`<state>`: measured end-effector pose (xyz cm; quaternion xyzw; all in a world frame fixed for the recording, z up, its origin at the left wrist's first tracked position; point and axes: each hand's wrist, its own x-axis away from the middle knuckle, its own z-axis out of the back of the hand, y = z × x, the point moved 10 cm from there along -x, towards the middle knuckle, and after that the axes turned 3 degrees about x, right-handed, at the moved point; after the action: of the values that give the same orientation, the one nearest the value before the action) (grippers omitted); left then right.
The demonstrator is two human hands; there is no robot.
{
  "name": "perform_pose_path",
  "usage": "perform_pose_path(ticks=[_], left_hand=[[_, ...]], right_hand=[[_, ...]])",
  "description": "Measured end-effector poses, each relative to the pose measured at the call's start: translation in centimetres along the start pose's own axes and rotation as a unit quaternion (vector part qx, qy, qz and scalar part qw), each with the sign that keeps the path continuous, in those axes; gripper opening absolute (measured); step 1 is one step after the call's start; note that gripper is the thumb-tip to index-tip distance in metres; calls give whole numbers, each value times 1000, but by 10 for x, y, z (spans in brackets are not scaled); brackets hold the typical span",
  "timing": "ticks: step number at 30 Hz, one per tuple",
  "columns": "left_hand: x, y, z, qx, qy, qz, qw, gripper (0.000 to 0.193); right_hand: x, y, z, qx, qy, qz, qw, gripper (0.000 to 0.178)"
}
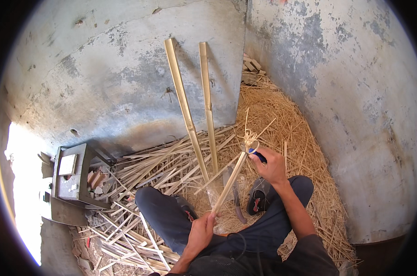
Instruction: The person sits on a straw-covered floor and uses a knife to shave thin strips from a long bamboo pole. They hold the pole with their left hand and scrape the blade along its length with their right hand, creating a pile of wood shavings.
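Note:
My left hand is closed round the near end of a split bamboo strip, which slants up and away to the right. At its far end my right hand grips a blue-handled tool. Its working end is mostly hidden behind curled pale shavings that bunch up there, so the exact kind of tool does not show. On the ground between my feet lies a long dark blade with a brown handle, partly behind the strip.
Two long split bamboo pieces lean on the worn wall ahead. Cut strips pile up at the left, fine shavings at the right. A dark wooden stool-like frame lies at the far left. My bent knees flank the work.

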<state>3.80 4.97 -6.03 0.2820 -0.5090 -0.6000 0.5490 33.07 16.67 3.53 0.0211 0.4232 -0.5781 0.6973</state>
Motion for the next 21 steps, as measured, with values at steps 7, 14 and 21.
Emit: perform_pose_path(ticks=[7, 14, 21], left_hand=[[1, -7, 2, -83, 53, -58, 993, 31], [-5, -29, -4, 84, -32, 14, 996, 32], [0, -11, 4, -62, 59, -85, 993, 38]], right_hand=[[6, 5, -10, 21, 11, -8, 1000, 36], [9, 6, -10, 3, 36, -13, 999, 35], [5, 4, -9, 12, 26, -24, 999, 37]])
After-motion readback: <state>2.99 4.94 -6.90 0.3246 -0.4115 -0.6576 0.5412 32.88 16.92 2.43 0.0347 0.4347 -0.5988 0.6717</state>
